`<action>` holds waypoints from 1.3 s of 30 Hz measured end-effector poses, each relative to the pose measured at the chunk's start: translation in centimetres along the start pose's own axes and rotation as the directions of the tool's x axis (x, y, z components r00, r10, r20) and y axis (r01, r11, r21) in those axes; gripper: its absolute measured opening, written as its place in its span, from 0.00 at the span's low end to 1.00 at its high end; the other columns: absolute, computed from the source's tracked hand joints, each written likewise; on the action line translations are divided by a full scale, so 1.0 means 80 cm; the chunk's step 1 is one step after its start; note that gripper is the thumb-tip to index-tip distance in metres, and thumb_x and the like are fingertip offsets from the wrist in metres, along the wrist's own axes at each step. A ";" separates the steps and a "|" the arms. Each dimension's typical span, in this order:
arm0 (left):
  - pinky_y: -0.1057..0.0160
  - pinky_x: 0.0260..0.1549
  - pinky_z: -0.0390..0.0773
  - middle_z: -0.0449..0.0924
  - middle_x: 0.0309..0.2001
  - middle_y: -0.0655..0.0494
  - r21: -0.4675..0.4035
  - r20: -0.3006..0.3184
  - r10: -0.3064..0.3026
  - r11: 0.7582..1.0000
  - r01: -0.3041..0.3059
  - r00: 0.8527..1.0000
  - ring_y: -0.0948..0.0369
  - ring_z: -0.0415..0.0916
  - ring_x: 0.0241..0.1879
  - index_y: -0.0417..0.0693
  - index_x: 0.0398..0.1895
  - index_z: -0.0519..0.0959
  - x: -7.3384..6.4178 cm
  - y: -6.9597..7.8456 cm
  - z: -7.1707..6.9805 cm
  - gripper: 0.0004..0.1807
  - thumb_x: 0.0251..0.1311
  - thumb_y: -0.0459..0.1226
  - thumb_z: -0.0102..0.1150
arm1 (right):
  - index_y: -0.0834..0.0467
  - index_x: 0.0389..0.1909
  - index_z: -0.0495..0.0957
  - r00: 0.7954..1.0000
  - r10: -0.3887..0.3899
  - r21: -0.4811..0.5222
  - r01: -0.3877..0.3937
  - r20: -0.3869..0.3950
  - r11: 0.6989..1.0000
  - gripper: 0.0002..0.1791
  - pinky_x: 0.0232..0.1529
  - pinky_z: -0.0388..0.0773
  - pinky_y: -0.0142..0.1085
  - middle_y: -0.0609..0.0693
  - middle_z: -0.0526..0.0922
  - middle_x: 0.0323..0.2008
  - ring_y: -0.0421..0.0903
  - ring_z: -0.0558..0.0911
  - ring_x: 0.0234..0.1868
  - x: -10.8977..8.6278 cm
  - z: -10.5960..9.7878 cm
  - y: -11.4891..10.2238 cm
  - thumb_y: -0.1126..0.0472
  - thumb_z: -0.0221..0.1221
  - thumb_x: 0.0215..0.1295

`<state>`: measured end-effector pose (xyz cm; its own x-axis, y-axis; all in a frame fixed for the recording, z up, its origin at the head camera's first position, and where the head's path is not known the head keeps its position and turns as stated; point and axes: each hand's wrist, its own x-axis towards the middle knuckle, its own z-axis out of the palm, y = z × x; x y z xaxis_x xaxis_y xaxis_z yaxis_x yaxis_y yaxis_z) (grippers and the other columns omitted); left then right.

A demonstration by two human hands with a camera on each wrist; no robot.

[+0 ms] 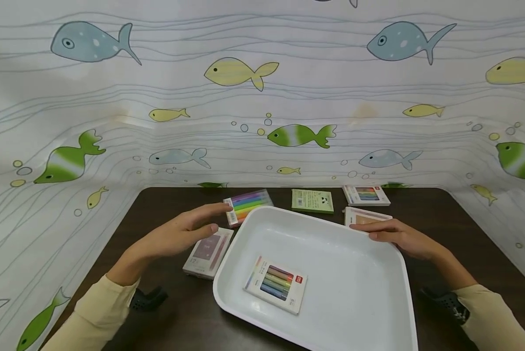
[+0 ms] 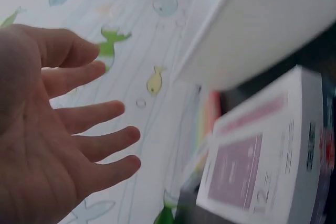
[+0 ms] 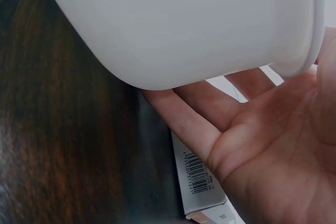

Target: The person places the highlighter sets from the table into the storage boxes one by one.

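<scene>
A white tray [image 1: 354,287] lies at an angle in front of me. Inside it, left of the middle, is a small white box with colored sticks in its window [image 1: 274,284]. My right hand [image 1: 403,237] grips the tray's far right corner, its thumb at the rim and fingers against the outer wall, as the right wrist view shows. My left hand [image 1: 179,231] hovers empty with fingers spread, left of the tray. Near it are a white box with a purple panel [image 1: 207,253], marked 12, and a clear pack of rainbow-colored pens [image 1: 249,202].
A green box [image 1: 312,201] and a white box with colored sticks [image 1: 366,195] lie along the back of the dark table [image 1: 157,214]. Another white box [image 1: 363,214] sits behind my right hand. A fish-printed curtain [image 1: 245,107] surrounds the table's back and sides.
</scene>
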<state>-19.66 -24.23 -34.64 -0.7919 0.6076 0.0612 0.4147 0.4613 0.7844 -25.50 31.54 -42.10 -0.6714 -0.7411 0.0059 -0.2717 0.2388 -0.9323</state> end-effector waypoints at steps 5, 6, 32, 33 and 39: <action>0.33 0.64 0.61 0.62 0.75 0.55 0.110 0.047 -0.061 0.992 0.055 0.997 0.49 0.56 0.74 0.57 0.78 0.64 -0.009 -0.019 -0.006 0.30 0.75 0.46 0.56 | 0.62 0.73 0.69 1.000 -0.008 0.011 0.008 0.019 1.000 0.23 0.56 0.79 0.44 0.69 0.51 0.76 0.40 0.61 0.74 0.009 0.003 0.002 0.67 0.44 0.82; 0.34 0.64 0.61 0.61 0.75 0.55 0.132 0.057 -0.068 0.989 0.060 0.996 0.48 0.56 0.74 0.58 0.77 0.65 -0.008 -0.022 -0.006 0.30 0.75 0.47 0.57 | 0.63 0.73 0.68 1.000 -0.014 0.010 0.014 0.021 1.000 0.23 0.56 0.79 0.45 0.69 0.52 0.76 0.40 0.63 0.73 0.009 0.003 0.002 0.67 0.44 0.82; 0.36 0.59 0.68 0.63 0.70 0.47 0.253 0.201 -0.255 0.946 0.201 0.946 0.47 0.64 0.64 0.57 0.75 0.67 0.001 -0.071 -0.014 0.47 0.52 0.45 0.80 | 0.66 0.75 0.63 0.997 -0.043 0.076 0.038 0.063 0.996 0.24 0.49 0.82 0.51 0.46 0.68 0.73 0.54 0.78 0.62 -0.001 0.001 -0.004 0.71 0.40 0.81; 0.36 0.59 0.69 0.64 0.70 0.47 0.254 0.198 -0.250 0.947 0.197 0.948 0.47 0.64 0.63 0.57 0.75 0.67 0.001 -0.071 -0.013 0.46 0.51 0.45 0.80 | 0.66 0.75 0.63 0.997 -0.042 0.073 0.038 0.062 0.997 0.24 0.48 0.82 0.51 0.45 0.68 0.73 0.53 0.78 0.62 -0.001 0.001 -0.004 0.71 0.40 0.81; 0.38 0.56 0.72 0.66 0.65 0.47 0.256 0.170 -0.241 0.947 0.193 0.956 0.48 0.67 0.58 0.54 0.74 0.68 0.002 -0.068 -0.012 0.48 0.49 0.43 0.82 | 0.67 0.74 0.63 0.996 -0.062 0.067 0.057 0.070 0.996 0.24 0.50 0.82 0.50 0.45 0.66 0.74 0.51 0.77 0.64 -0.001 0.000 -0.002 0.72 0.40 0.81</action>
<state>-22.51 -27.26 -38.29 -0.7803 0.5794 -0.2352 0.3546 0.7197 0.5969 -25.38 31.57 -41.95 -0.6031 -0.7967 0.0382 -0.2630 0.1534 -0.9525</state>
